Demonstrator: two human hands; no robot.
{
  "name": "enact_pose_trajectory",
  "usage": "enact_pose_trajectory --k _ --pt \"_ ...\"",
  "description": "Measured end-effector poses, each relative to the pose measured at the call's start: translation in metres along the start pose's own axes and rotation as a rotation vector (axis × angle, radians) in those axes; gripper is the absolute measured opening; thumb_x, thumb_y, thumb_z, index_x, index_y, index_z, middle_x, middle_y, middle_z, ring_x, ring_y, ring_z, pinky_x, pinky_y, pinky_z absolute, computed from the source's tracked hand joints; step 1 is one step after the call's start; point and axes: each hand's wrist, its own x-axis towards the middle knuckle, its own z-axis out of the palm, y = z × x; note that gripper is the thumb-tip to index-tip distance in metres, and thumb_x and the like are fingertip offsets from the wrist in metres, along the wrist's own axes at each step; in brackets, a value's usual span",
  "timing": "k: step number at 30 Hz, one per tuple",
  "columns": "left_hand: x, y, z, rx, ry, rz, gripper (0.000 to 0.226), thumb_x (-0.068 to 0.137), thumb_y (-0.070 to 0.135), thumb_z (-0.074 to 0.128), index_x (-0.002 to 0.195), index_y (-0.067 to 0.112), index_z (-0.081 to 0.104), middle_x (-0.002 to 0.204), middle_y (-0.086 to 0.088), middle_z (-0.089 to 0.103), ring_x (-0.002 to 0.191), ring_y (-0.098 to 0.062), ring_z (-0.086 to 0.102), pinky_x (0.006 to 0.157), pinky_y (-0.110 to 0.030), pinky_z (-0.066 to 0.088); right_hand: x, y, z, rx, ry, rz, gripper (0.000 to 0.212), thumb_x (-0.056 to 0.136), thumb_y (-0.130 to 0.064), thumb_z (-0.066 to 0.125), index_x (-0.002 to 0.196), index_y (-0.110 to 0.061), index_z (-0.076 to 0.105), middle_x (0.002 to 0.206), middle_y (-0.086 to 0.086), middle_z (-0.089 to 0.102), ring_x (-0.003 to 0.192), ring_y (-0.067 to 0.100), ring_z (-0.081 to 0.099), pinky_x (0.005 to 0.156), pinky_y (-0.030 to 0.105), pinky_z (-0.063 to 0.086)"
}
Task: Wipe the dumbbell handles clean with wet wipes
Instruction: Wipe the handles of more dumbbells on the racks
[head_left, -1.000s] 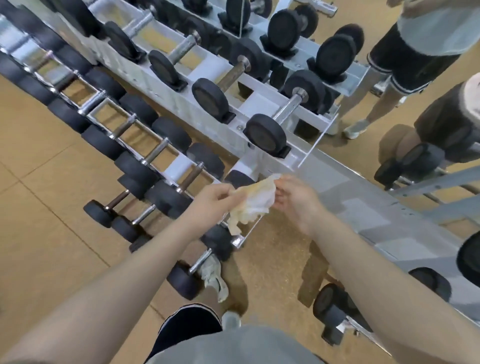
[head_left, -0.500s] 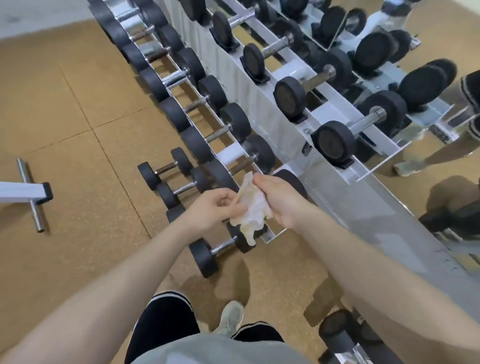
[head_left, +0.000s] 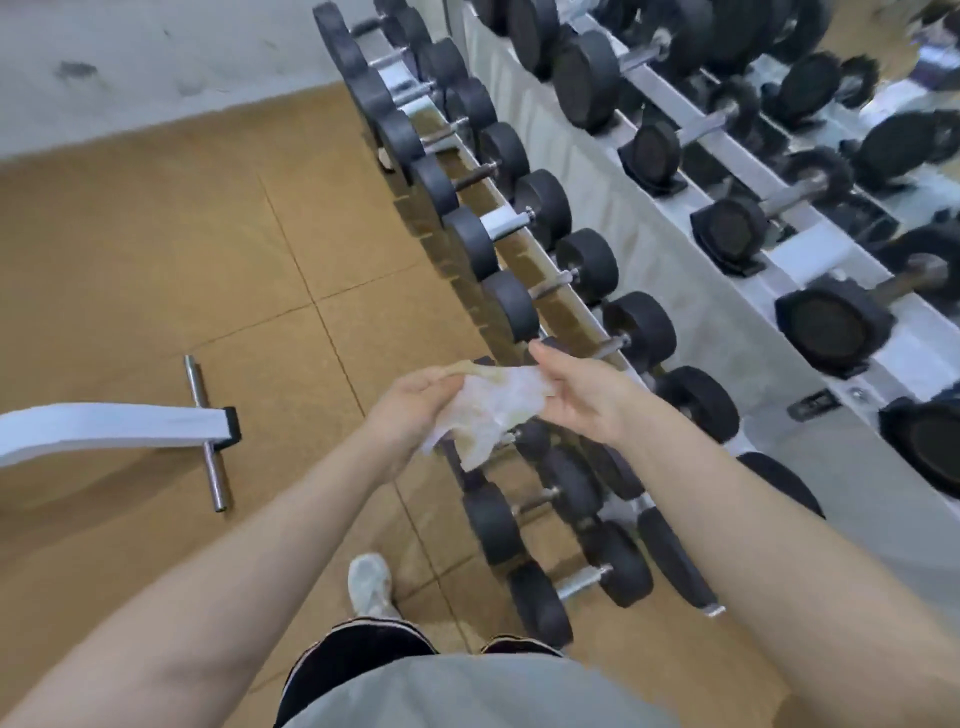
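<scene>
A gym-goer readies a soiled wet wipe (head_left: 491, 410) between both hands above a rack of dumbbells (head_left: 561, 322).

The left hand (head_left: 415, 410) pinches one edge of the wipe and the right hand (head_left: 576, 400) holds the opposite edge, spreading the stained sheet between them; its loose corner hangs below the grip. The handles lie beyond and beneath the hands, untouched at this moment. The step appears to be refolding for a cleaner face; next, one hand must wrap it round a handle (head_left: 563, 275).
</scene>
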Motion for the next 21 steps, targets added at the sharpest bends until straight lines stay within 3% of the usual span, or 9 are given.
enact_pose_trajectory --k 3,5,7,8,11,15,18,21 --pt "0.038 0.033 -0.064 -0.031 0.072 0.028 0.02 0.097 0.022 0.045 0.094 0.013 0.062 0.077 -0.001 0.061 0.075 -0.018 0.056 0.061 -0.023 0.045 0.035 -0.029 0.067 0.011 -0.054 0.094 0.053 0.086 -0.058 0.048 0.105 -0.011 0.064 0.103 0.012 0.068 0.09 0.024 0.065 0.071 0.034 0.054" --pt "0.066 0.05 -0.1 -0.066 0.053 0.053 0.02 0.096 0.021 0.045 0.099 0.01 0.062 0.08 -0.001 0.061 0.078 -0.018 0.056 0.063 -0.021 0.046 0.055 -0.046 0.107 -0.043 -0.101 0.11 0.053 0.084 -0.062 0.046 0.106 -0.016 0.063 0.11 0.012 0.066 0.097 0.023 0.061 0.085 0.038 0.048" --pt "0.091 0.065 -0.133 -0.054 0.052 0.042 0.021 0.096 0.022 0.044 0.099 0.015 0.064 0.086 -0.002 0.064 0.083 -0.02 0.059 0.074 -0.03 0.047 0.076 -0.063 0.143 -0.061 -0.151 0.068 0.039 0.088 -0.049 0.051 0.11 -0.018 0.061 0.111 0.011 0.067 0.105 0.024 0.06 0.097 0.043 0.043" --pt "0.105 0.072 -0.149 -0.054 0.064 0.022 0.021 0.096 0.025 0.044 0.097 0.019 0.064 0.088 -0.002 0.066 0.083 -0.019 0.061 0.076 -0.032 0.048 0.089 -0.072 0.158 -0.083 -0.156 0.015 0.029 0.091 -0.037 0.053 0.11 -0.016 0.06 0.108 0.009 0.068 0.104 0.024 0.061 0.096 0.043 0.045" --pt "0.148 0.088 -0.192 -0.054 0.123 -0.014 0.019 0.093 0.033 0.048 0.098 0.023 0.063 0.092 -0.004 0.069 0.081 -0.017 0.064 0.076 -0.032 0.051 0.132 -0.107 0.196 -0.236 -0.088 -0.125 0.014 0.094 -0.013 0.051 0.106 -0.014 0.058 0.101 0.006 0.066 0.094 0.023 0.064 0.079 0.03 0.051" --pt "0.213 0.122 -0.248 -0.03 0.102 0.098 0.017 0.096 0.024 0.047 0.091 0.018 0.061 0.073 0.003 0.066 0.068 -0.015 0.062 0.067 -0.03 0.053 0.211 -0.16 0.234 -0.351 -0.088 -0.222 0.019 0.095 -0.015 0.05 0.112 -0.015 0.059 0.089 0.005 0.067 0.074 0.018 0.061 0.057 0.023 0.047" --pt "0.28 0.151 -0.293 -0.174 0.033 0.133 0.016 0.098 0.015 0.043 0.096 0.019 0.059 0.075 0.006 0.067 0.067 -0.007 0.065 0.058 -0.022 0.052 0.281 -0.212 0.261 -0.273 -0.165 -0.283 0.023 0.096 -0.012 0.046 0.114 -0.016 0.059 0.101 0.004 0.069 0.091 0.02 0.066 0.075 0.032 0.054" --pt "0.35 0.195 -0.341 -0.321 -0.027 0.099 0.022 0.098 0.007 0.038 0.103 0.015 0.057 0.079 0.003 0.069 0.067 -0.008 0.066 0.056 -0.023 0.053 0.343 -0.278 0.292 -0.264 -0.251 -0.301 0.025 0.096 -0.006 0.043 0.113 -0.011 0.06 0.1 0.003 0.067 0.093 0.015 0.064 0.079 0.027 0.053"
